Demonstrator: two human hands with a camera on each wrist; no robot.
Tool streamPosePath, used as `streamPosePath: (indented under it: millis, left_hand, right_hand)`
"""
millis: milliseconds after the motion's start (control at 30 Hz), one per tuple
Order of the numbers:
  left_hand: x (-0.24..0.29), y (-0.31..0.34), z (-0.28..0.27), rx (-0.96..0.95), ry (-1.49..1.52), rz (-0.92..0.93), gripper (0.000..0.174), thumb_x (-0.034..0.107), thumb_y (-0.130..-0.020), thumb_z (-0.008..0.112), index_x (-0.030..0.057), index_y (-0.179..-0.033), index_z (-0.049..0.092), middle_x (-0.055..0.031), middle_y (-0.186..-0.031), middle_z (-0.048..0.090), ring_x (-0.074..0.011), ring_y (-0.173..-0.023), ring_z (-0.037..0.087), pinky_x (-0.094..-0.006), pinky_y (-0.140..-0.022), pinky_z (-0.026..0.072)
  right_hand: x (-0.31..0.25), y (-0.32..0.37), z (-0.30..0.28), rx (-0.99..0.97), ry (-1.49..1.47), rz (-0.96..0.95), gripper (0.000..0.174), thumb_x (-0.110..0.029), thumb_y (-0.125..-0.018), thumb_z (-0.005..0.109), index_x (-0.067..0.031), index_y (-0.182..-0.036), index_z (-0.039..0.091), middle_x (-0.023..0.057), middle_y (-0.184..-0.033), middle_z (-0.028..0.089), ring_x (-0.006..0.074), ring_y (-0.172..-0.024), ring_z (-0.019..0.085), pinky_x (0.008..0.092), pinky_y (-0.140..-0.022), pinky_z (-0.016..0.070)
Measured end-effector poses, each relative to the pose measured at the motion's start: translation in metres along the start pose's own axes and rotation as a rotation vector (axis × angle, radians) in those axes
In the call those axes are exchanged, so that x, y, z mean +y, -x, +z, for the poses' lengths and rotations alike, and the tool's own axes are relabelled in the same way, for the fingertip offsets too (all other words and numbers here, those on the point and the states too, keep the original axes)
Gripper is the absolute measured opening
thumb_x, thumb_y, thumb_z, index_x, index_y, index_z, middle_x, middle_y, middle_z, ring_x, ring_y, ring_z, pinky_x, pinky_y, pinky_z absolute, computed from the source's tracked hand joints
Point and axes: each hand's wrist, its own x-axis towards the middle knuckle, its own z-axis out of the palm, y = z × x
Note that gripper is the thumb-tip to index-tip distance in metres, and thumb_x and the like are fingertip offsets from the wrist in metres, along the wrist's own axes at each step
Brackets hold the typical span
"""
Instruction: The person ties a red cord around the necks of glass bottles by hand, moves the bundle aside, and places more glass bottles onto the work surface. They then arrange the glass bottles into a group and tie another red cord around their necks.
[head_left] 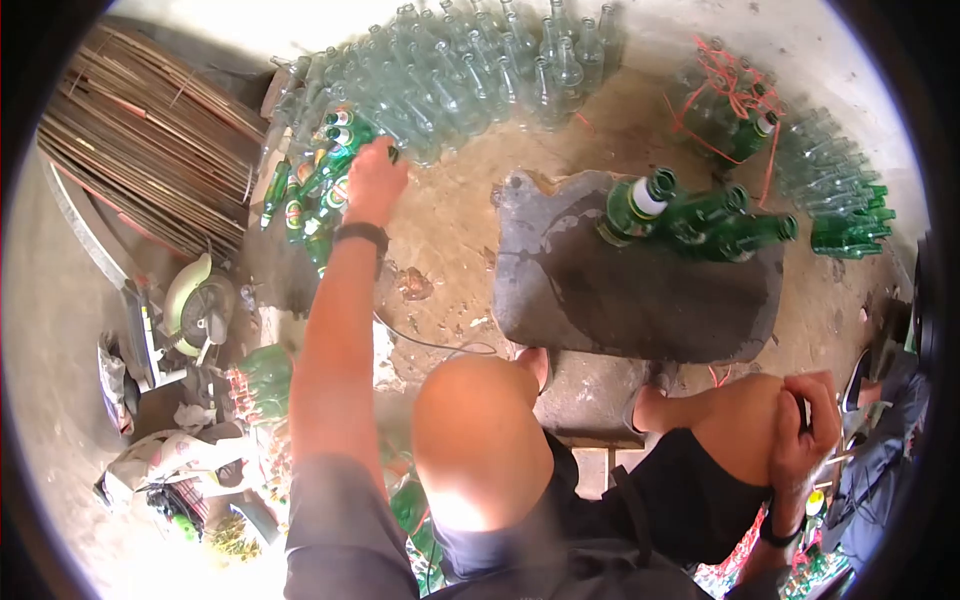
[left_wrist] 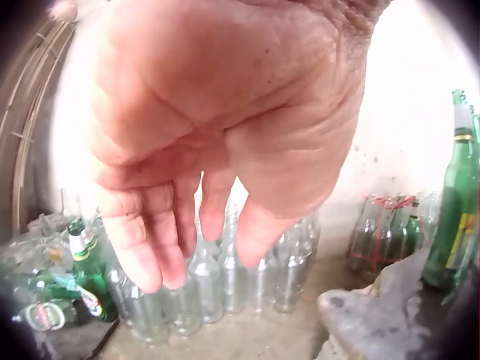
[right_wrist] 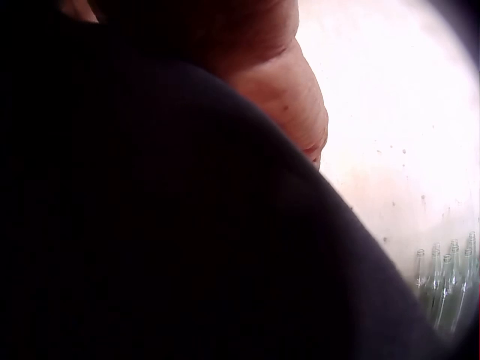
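Note:
My left hand (head_left: 377, 182) reaches out to the far left, beside a cluster of green labelled bottles (head_left: 294, 208). Seen close in the left wrist view, its palm (left_wrist: 225, 127) is bare and the fingers are loosely bent, holding nothing. Clear glass bottles (left_wrist: 206, 289) stand beyond those fingers, and a green bottle with a white neck label (left_wrist: 90, 274) leans to their left. On my right knee rests my right hand (head_left: 808, 425), fingers bent. Dark cloth (right_wrist: 187, 225) hides most of it in the right wrist view.
Several green bottles (head_left: 632, 215) stand on a dark, wet-marked slab (head_left: 560, 300) before my feet. Rows of clear bottles (head_left: 470, 85) line the wall. A bundle tied with red string (head_left: 735, 85) stands at the back right. Long thin sticks (head_left: 150, 120) and a small wheel (head_left: 205, 310) are on the left.

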Motion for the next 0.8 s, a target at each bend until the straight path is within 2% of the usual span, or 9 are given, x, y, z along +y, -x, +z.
streamPosePath:
  millis: [33,67,133,233,367,467,533,700,800]
  left_hand:
    - [-0.007,-0.013,0.005,0.06,-0.01,-0.021,0.055,0.029,-0.086,0.069,0.0157,-0.138,0.059,-0.0215,-0.134,0.063,-0.0398,-0.123,0.062,-0.0479,-0.104,0.0503]
    - [-0.011,-0.027,0.008,0.051,-0.012,-0.022,0.055,0.029,-0.086,0.069,0.0157,-0.138,0.059,-0.0215,-0.134,0.063,-0.0398,-0.123,0.062,-0.0479,-0.104,0.0503]
    - [-0.016,-0.05,0.013,0.177,-0.07,-0.109,0.062,0.03,-0.086,0.074,0.0136,-0.143,0.054,-0.0212,-0.133,0.065,-0.0383,-0.123,0.062,-0.0481,-0.103,0.0496]
    - [-0.043,-0.095,0.033,0.179,-0.121,-0.061,0.063,0.03,-0.088,0.073,0.0142,-0.145,0.052,-0.0224,-0.134,0.064,-0.0394,-0.125,0.061,-0.0497,-0.104,0.0487]
    - [-0.033,-0.113,0.035,0.093,-0.126,-0.117,0.061,0.031,-0.088,0.072,0.0135,-0.144,0.053,-0.0229,-0.132,0.065,-0.0394,-0.126,0.06,-0.0499,-0.105,0.048]
    - [-0.04,-0.122,0.047,0.048,-0.149,-0.099,0.055,0.032,-0.089,0.071,0.0139,-0.14,0.057,-0.0237,-0.13,0.066,-0.0388,-0.124,0.061,-0.0485,-0.104,0.0484]
    - [-0.067,-0.136,0.068,0.134,-0.186,0.018,0.05,0.033,-0.089,0.071,0.0137,-0.134,0.061,-0.0217,-0.127,0.068,-0.039,-0.121,0.063,-0.0478,-0.102,0.0492]
    - [-0.071,-0.114,0.067,0.231,-0.157,0.103,0.028,0.025,-0.088,0.068,0.0034,-0.106,0.071,-0.023,-0.105,0.073,-0.042,-0.103,0.069,-0.0507,-0.091,0.0534]
    - [-0.076,-0.097,0.063,0.183,-0.22,0.059,0.036,0.031,-0.087,0.068,0.0072,-0.115,0.073,-0.0219,-0.106,0.074,-0.0414,-0.103,0.069,-0.0488,-0.092,0.0531]
  right_hand:
    - [0.004,0.0,0.001,0.002,0.005,-0.002,0.01,0.005,-0.083,0.06,0.0038,-0.092,0.063,0.0123,-0.085,0.059,0.0239,-0.077,0.058,0.0324,-0.07,0.0455]
    - [0.004,-0.003,0.002,-0.004,0.007,0.004,0.01,0.005,-0.083,0.06,0.0038,-0.092,0.063,0.0123,-0.085,0.059,0.0239,-0.077,0.058,0.0324,-0.07,0.0455]
    - [0.003,-0.006,0.002,-0.029,0.072,0.017,0.011,0.002,-0.083,0.06,0.0035,-0.093,0.063,0.0128,-0.084,0.059,0.0251,-0.077,0.058,0.0335,-0.071,0.0455]
    - [0.009,-0.011,0.001,-0.063,0.094,0.032,0.014,0.003,-0.081,0.059,0.0036,-0.094,0.063,0.0133,-0.084,0.059,0.0254,-0.076,0.057,0.0335,-0.07,0.0447]
    - [0.011,-0.014,0.001,-0.094,0.12,0.064,0.017,0.003,-0.079,0.056,0.0044,-0.094,0.062,0.0134,-0.083,0.057,0.0245,-0.076,0.055,0.0327,-0.069,0.043]
    - [0.011,-0.017,0.001,-0.101,0.136,0.064,0.017,0.001,-0.079,0.057,0.0047,-0.094,0.062,0.0134,-0.081,0.056,0.0239,-0.075,0.054,0.0323,-0.068,0.0421]
    - [0.011,-0.019,0.0,-0.109,0.148,0.062,0.016,0.001,-0.079,0.057,0.0048,-0.094,0.062,0.0133,-0.081,0.055,0.0236,-0.075,0.053,0.0323,-0.068,0.0417]
    - [0.008,-0.02,0.001,-0.117,0.148,0.051,0.013,-0.002,-0.082,0.059,0.0052,-0.092,0.062,0.0126,-0.081,0.056,0.0232,-0.076,0.053,0.0326,-0.07,0.0416]
    - [0.001,-0.02,0.004,-0.102,0.136,0.066,0.011,0.001,-0.082,0.059,0.005,-0.092,0.063,0.0117,-0.082,0.056,0.0219,-0.078,0.055,0.031,-0.07,0.042]
